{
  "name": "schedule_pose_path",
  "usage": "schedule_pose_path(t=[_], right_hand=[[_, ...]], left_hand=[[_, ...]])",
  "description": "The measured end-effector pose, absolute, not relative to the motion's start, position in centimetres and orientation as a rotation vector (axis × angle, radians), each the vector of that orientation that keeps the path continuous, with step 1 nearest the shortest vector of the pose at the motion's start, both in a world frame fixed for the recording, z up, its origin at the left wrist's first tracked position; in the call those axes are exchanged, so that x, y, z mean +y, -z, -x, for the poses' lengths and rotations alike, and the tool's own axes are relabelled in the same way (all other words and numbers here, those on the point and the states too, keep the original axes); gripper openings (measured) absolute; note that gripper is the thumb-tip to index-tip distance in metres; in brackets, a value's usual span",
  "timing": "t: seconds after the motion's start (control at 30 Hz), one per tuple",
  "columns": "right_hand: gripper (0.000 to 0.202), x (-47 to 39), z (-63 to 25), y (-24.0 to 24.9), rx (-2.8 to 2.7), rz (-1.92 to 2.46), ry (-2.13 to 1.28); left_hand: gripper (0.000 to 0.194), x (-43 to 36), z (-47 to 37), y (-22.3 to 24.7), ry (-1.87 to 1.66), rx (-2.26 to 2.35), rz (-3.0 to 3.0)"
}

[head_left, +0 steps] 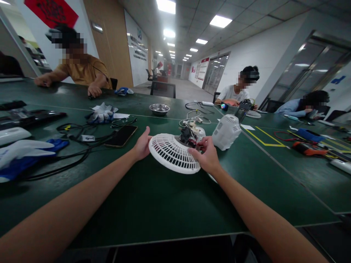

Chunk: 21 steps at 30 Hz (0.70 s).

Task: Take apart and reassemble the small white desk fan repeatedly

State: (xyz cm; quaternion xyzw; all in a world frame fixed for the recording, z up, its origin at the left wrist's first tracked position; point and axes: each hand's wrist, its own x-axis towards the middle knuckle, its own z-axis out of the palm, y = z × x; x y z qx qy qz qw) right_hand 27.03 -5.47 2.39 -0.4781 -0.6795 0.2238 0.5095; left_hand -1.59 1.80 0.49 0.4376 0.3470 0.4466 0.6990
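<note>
A white round fan grille [175, 155] is held tilted above the green table, with a dark motor and wires [188, 134] on its far side. My left hand [143, 144] grips the grille's left rim, thumb pointing up and the other fingers hidden behind it. On the right, my right hand [207, 153] is closed on the grille's right side, its fingers close to the red and black wires. A white plastic housing [226, 132] stands just beyond my right hand. Pale cables [195, 116] lie behind the motor.
On the green table [164, 208], a black phone [121, 136], dark cables [79, 155] and blue-white gloves [30, 155] lie left. A metal bowl [159, 109] sits farther back. An orange tool [309, 149] is at right. Several people sit around the table.
</note>
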Motion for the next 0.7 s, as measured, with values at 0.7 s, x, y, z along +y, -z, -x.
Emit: schedule_pose_path(t=[0.7], right_hand=[[0.046,-1.3,-32.2,-2.0,-1.729,1.297,0.078]], left_hand=[[0.014,1.9,0.2,-0.9,-1.064,1.048,-0.816]])
